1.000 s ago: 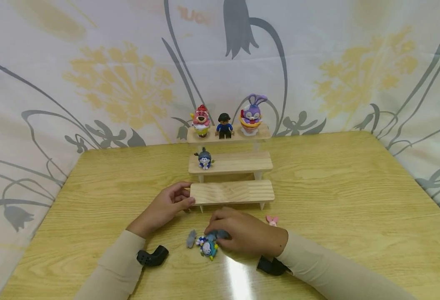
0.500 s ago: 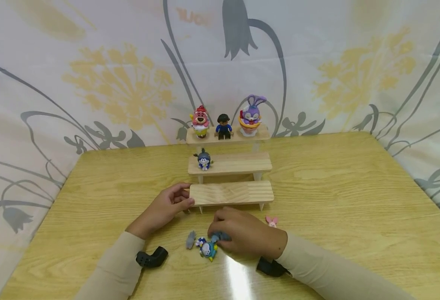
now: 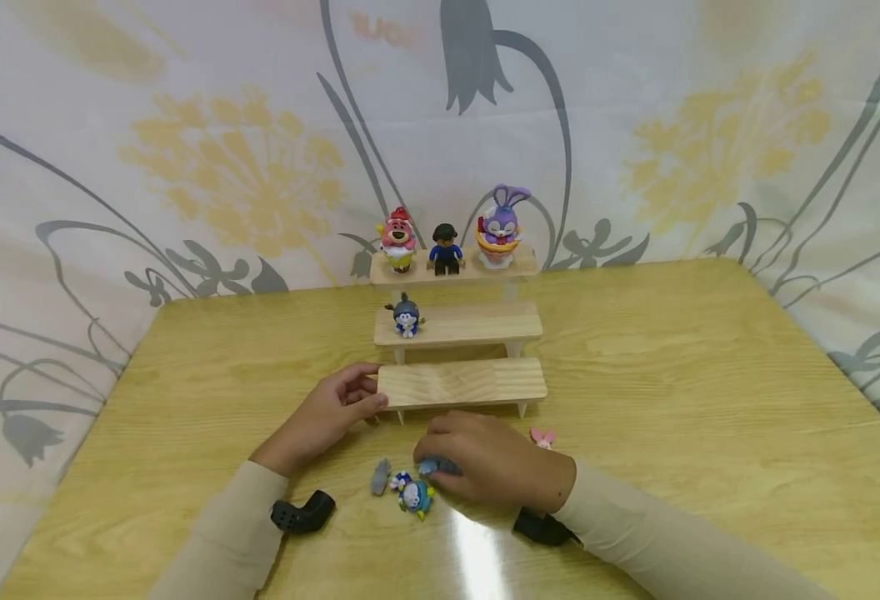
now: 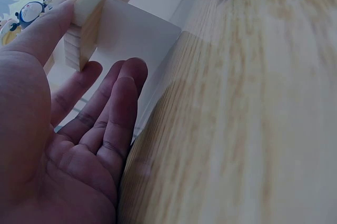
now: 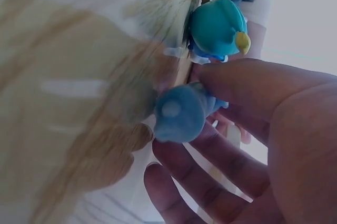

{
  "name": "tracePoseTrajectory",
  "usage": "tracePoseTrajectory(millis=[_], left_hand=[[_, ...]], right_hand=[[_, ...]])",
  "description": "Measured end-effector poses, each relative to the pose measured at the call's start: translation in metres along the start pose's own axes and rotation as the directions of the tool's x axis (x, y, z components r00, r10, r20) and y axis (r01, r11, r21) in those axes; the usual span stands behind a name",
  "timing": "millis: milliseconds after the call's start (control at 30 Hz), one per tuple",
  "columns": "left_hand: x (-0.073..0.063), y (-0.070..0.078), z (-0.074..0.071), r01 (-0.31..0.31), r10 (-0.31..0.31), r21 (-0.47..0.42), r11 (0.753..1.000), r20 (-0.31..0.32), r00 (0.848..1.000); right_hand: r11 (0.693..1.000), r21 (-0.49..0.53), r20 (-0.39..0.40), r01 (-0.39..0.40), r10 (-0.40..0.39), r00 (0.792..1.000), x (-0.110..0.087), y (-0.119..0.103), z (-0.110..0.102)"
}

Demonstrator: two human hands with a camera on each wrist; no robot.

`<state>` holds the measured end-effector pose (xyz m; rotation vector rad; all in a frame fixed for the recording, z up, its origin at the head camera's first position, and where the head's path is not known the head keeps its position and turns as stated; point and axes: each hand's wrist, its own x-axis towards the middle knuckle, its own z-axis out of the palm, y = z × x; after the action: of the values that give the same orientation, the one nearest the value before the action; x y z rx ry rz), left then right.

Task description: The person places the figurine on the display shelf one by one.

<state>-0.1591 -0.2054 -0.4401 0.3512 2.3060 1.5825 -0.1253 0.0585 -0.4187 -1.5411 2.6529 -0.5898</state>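
Observation:
My left hand point(image 3: 340, 408) pinches the left end of the lowest tier of a wooden stepped display stand point(image 3: 462, 383). In the left wrist view the thumb lies on top of the board point(image 4: 81, 45) and a fingertip is against its underside. In front of the stand, my right hand point(image 3: 488, 458) holds a small blue-grey figurine point(image 5: 181, 113) between thumb and fingers, low over the tabletop. Just left of that hand lies a teal figurine with yellow feet point(image 3: 414, 496), blue-and-white parts beside it. Further left is a small grey figurine point(image 3: 381, 477).
On the top tier stand a pink bear figurine point(image 3: 398, 240), a dark-haired toy figure in blue point(image 3: 447, 250) and a purple rabbit figurine point(image 3: 499, 229). A dark-capped figurine point(image 3: 406, 317) occupies the middle tier's left end. A pink-eared figurine point(image 3: 542, 438) is partly hidden behind my right wrist.
My right hand has drawn the blue-grey figurine slightly away from the teal one, while its fingers close around it. My left hand stays at the stand; the head view shifts slightly.

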Motion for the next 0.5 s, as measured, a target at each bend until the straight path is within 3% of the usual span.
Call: tracePoseTrajectory(millis=[267, 500], left_hand=[[-0.0008, 0.0011, 0.0013, -0.001, 0.001, -0.010, 1.000, 0.003, 1.000], [-0.0008, 0.0022, 0.0006, 0.002, -0.002, -0.006, 1.000, -0.009, 1.000]], right_hand=[[0.999, 0.041, 0.007, -0.024, 0.023, 1.000, 0.0003, -0.0015, 0.0003], [0.993, 0.111, -0.040, -0.035, 0.040, 0.998, 0.0018, -0.0037, -0.0062]])
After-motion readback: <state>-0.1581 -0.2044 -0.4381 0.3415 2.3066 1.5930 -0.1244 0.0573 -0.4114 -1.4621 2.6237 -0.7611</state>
